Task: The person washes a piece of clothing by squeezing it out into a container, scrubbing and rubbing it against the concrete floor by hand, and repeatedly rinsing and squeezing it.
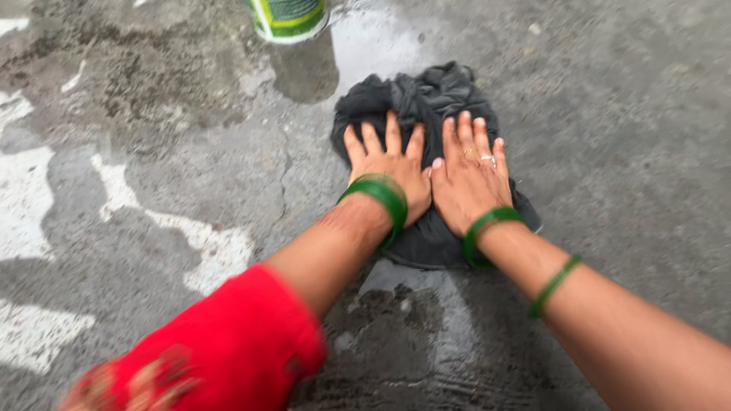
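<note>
Both hands lie flat, palms down, on one dark wet cloth [426,99] bunched on a wet concrete floor [609,114]. The left hand [387,171] has its fingers spread and holds nothing; it only presses on the near left part of the cloth. The right hand [470,176] lies just beside it, thumb sides touching, fingers close together and also flat, gripping nothing. Set side by side with the arms stretched forward, the hands seem placed to put weight evenly on the cloth and keep it pinned against the rough floor. The cloth's bunched folds stick out beyond the fingertips, and its flat edge shows under the wrists.

Counted: two hands, one cloth. The left wrist carries a stack of green bangles [381,196], too blurred to count. The right arm shows one green band at the wrist [487,227] and one further up the forearm. There are rings [487,159] on the right hand, perhaps two. A red sleeve [228,342] covers the left forearm. Well beyond the left hand's fingertips stands one green and white container [289,19], cut off by the frame, beside a puddle.
</note>
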